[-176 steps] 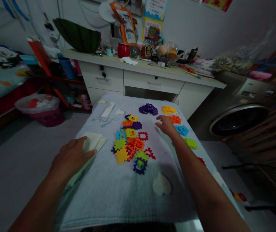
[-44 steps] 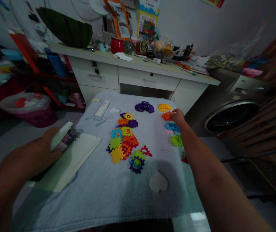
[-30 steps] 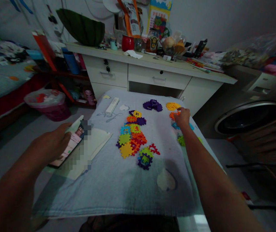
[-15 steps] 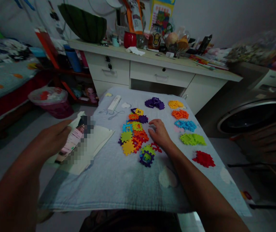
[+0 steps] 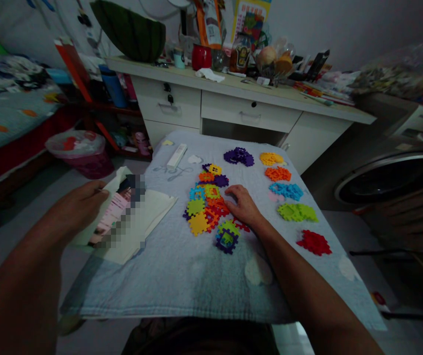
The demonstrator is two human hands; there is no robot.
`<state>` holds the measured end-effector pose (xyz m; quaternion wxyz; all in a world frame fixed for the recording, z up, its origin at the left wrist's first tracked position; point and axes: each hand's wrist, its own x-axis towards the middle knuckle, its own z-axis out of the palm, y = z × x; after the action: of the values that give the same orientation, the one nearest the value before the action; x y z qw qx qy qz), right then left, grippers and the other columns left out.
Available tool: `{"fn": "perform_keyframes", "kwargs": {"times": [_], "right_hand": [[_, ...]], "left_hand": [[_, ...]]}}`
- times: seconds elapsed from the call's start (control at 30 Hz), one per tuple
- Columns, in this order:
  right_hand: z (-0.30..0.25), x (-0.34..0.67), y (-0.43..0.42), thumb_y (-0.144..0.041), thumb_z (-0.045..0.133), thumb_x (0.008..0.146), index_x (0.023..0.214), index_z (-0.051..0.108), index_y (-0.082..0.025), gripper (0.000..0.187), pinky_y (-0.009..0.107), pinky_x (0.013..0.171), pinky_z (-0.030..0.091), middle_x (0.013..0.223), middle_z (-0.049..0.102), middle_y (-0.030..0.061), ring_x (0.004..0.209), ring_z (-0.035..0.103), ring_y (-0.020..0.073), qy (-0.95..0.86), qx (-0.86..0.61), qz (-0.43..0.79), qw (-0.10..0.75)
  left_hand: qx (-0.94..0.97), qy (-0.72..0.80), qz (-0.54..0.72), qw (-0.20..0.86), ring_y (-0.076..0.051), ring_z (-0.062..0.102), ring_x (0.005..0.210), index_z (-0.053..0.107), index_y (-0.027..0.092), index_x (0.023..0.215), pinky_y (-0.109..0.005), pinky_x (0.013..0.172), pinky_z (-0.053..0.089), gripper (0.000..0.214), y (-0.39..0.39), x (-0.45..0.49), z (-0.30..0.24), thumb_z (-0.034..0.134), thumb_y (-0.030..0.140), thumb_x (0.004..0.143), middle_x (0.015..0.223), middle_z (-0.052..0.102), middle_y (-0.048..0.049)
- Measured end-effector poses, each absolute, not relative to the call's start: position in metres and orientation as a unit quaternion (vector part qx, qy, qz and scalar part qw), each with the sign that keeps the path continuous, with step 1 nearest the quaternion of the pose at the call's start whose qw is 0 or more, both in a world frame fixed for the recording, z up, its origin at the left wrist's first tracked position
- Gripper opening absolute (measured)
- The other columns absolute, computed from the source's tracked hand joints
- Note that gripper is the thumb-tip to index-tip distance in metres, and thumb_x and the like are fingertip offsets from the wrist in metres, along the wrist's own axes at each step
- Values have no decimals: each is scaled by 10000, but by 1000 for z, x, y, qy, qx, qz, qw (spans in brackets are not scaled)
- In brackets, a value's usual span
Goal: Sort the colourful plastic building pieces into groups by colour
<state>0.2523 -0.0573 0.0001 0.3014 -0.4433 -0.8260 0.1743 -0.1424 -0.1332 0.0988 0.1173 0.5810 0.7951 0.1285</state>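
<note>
My left hand (image 5: pixel 82 204) had fingers pinched narrow on the lifted edge of a pale sheet (image 5: pixel 159 209), phone (image 5: pixel 113 217) under the flap; right hand (image 5: pixel 246 207) was spread fairly wide beside the mixed plastic pieces (image 5: pixel 214 204) mid-surface (image 5: pixel 159 286), couldn't tell if touching; single-colour piles (image 5: pixel 315 242) sat further right

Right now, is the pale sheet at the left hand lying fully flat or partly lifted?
Partly lifted: the left hand pinches a raised edge of the sheet, while the sheet's right part lies on the blue cloth.
</note>
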Motion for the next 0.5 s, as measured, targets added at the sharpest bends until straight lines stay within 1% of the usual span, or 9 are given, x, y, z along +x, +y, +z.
{"fn": "perform_keyframes", "kwargs": {"times": [0.1,0.17,0.3,0.4,0.5], "right_hand": [[2,251,-59,-272,579,834,1045,615,-185,231,425,971,414,1088,601,113,1061,538,249,-825,-443,175,304],[4,251,-60,-271,576,836,1033,619,-184,220,421,969,413,1086,604,113,1061,539,248,-824,-446,175,302],[7,251,-61,-284,572,852,1026,625,-187,206,407,966,407,1078,614,110,1052,544,240,-830,-443,174,291],[8,252,-61,-331,590,859,1045,630,-190,236,408,967,393,1075,628,102,1038,546,240,-841,-438,174,266],[8,253,-61,-390,613,851,1079,633,-187,306,417,970,379,1084,632,100,1043,541,249,-851,-429,173,247]], "left_hand": [[520,814,171,194,-237,629,848,574,119,1163,-321,695,523,514,-136,-138,102,331,424,829,947,670,-68],[506,816,186,207,-236,620,838,575,129,1156,-312,675,509,502,-136,-138,102,345,422,821,920,664,-58],[530,806,189,181,-218,606,820,597,128,1074,-292,673,477,447,-136,-141,101,331,388,825,917,657,-63],[530,809,179,178,-215,612,819,592,127,1107,-285,669,481,474,-136,-140,101,332,407,827,929,668,-58],[554,804,139,166,-228,631,826,598,123,1125,-294,672,499,503,-135,-138,101,335,433,829,932,685,-65]]}}
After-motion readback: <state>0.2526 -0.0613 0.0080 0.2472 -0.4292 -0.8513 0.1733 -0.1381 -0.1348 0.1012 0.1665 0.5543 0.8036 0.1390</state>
